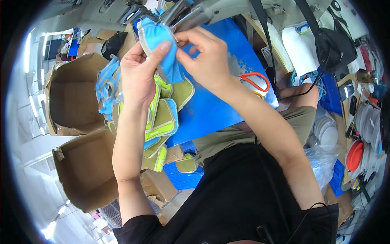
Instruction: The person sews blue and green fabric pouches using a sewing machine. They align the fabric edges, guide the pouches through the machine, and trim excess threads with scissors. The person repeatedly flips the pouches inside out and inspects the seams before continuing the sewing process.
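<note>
A light blue fabric piece [151, 33] with beige edging is held up just below the metal parts of what looks like a sewing machine [191, 17]. My left hand [138, 69] grips its left side, thumb pressed on the blue face. At its right edge, my right hand [207, 57] pinches with thumb and forefinger; the exact spot between the fingertips is too small to make out. Below my left hand lies a heap of olive, lime and blue fabric pieces [162, 120] with pale edging. More blue fabric strips [106, 89] hang left of my wrist.
Under my right forearm spreads a blue work surface [215, 105], with orange-handled scissors [260, 77] at its right edge. Two open cardboard boxes [61, 126] [83, 162] stand at left. A black pouch [335, 49] hangs at upper right, near cluttered shelving with a red disc [354, 156].
</note>
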The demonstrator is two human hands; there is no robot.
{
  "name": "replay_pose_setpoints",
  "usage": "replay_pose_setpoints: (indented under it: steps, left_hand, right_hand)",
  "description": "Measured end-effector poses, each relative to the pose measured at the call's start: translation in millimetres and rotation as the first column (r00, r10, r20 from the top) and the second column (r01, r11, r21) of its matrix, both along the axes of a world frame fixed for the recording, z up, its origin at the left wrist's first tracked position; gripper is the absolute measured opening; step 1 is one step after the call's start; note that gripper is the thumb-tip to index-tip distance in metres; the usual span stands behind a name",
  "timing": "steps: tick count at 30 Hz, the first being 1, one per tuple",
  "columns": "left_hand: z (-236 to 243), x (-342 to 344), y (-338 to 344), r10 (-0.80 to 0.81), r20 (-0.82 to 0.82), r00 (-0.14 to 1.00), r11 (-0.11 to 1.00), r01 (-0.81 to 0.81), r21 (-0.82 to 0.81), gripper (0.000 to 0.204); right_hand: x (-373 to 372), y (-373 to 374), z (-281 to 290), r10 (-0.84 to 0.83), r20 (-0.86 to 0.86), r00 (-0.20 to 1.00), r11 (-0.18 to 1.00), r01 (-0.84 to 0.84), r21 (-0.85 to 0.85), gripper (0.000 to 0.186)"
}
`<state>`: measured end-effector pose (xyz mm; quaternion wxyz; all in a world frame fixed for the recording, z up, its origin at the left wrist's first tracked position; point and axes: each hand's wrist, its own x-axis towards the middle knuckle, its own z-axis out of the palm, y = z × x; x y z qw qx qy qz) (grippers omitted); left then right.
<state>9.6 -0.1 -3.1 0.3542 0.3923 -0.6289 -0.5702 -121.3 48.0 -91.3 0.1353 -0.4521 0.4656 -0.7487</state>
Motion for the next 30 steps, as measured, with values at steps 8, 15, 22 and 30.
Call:
replay_pose_setpoints:
  steps: [8,15,22,30]
  left_hand:
    - [-7,-9,-1,0.058,0.025,0.998,0.992,-0.054,-0.118,0.025]
    - [-2,-9,-11,0.049,-0.027,0.998,0.999,-0.049,0.013,0.024]
    - [-4,-9,-19,0.022,-0.041,0.999,0.999,-0.020,0.045,0.028]
    - [-7,2,-35,-0.061,0.022,0.998,0.995,0.063,-0.072,0.032]
  right_hand:
    - [-6,3,0,0.022,-0.023,0.999,1.000,-0.022,0.015,0.019]
    - [0,3,7,0.053,0.112,0.992,0.998,-0.057,0.034,0.020]
    - [-3,2,7,0.123,0.204,0.971,0.990,-0.135,0.049,0.019]
    - [-1,7,-9,0.217,0.135,0.967,0.975,-0.220,0.010,0.030]
